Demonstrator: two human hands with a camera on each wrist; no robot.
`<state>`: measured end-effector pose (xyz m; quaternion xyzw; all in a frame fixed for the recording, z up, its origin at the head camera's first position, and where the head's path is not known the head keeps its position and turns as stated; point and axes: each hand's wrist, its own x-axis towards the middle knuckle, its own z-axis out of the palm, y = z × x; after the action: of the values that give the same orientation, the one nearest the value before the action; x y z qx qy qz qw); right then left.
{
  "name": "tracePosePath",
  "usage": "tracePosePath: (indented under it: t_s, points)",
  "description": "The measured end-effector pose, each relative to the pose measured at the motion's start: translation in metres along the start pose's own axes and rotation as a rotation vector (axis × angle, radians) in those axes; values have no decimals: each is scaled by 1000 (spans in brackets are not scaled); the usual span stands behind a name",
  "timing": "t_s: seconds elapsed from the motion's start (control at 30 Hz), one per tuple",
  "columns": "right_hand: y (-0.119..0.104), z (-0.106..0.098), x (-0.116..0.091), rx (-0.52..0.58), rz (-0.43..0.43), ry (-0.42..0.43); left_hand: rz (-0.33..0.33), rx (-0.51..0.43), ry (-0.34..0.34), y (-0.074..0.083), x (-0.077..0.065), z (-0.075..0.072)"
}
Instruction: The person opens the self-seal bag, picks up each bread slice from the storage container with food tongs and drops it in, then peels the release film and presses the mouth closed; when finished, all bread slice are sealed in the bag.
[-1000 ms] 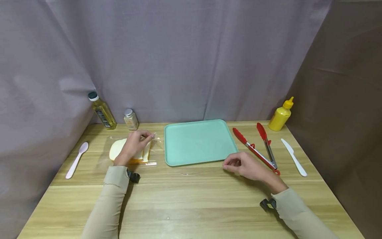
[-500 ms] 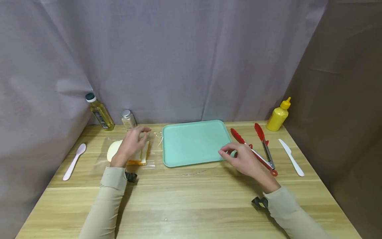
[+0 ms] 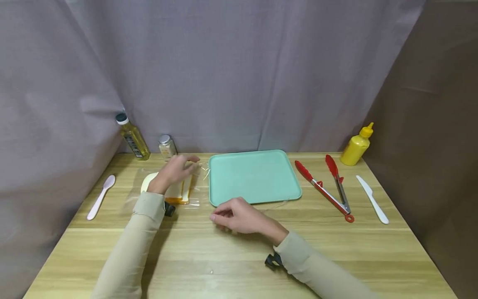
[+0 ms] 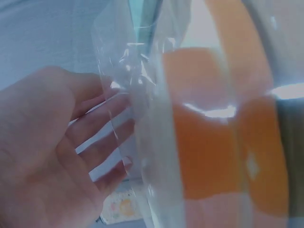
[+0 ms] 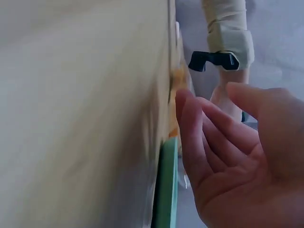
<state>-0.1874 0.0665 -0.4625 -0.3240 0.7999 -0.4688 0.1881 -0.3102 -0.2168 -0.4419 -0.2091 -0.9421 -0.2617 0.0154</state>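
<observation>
Slices of bread (image 3: 174, 192) with orange crusts lie in a clear plastic bag (image 3: 194, 202) at the left of the table. My left hand (image 3: 172, 171) is over the bag, palm partly hiding the bread. In the left wrist view, its loosely extended fingers show behind or against the bag's clear film (image 4: 137, 78), pinching nothing that I can see; the crust (image 4: 206, 156) fills the right side. My right hand (image 3: 240, 216) hovers by the near left corner of the mint-green tray (image 3: 254, 176), fingers loosely bent around nothing.
At the back left stand an oil bottle (image 3: 135, 141) and a seasoning jar (image 3: 167, 147); a spoon (image 3: 101, 197) lies left of the bag. Red-tipped tongs (image 3: 325, 193), a white knife (image 3: 372, 200) and a yellow squeeze bottle (image 3: 354, 149) are on the right.
My right hand has swept left from the tray's near right corner to its near left corner. My left hand's thumb and fingers, earlier together at the bag's edge, have spread.
</observation>
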Motion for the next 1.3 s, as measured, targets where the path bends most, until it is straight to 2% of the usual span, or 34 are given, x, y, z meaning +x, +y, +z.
tracePosePath:
  t_s: [0.1,0.27,0.33,0.4,0.5,0.6,0.73,0.9,1.03,1.17,1.3]
  points:
    - [-3,10,18,106,41,-32,27,6,-24,1,5,1]
    - [-8,35,37,428,249,-53,35,17,-6,0,5,1]
    - [-12,47,43,576,322,-16,38,7,8,-1,4,1]
    - [-16,59,48,695,363,58,47,-8,19,-2,3,0]
    - [-19,72,56,796,385,182,45,-51,25,-3,2,-3]
    - [-20,79,59,827,372,278,47,-98,30,-3,-1,-8]
    - [-20,80,60,833,367,327,84,-136,66,-3,-6,-18]
    - [-19,78,63,877,417,325,87,-131,130,-3,-10,-29]
    - [-17,78,63,882,418,315,76,-125,150,-1,-13,-35]
    - [-17,79,60,850,381,343,72,-124,182,1,-16,-41]
    - [-16,78,55,765,309,385,54,-135,266,1,-20,-48]
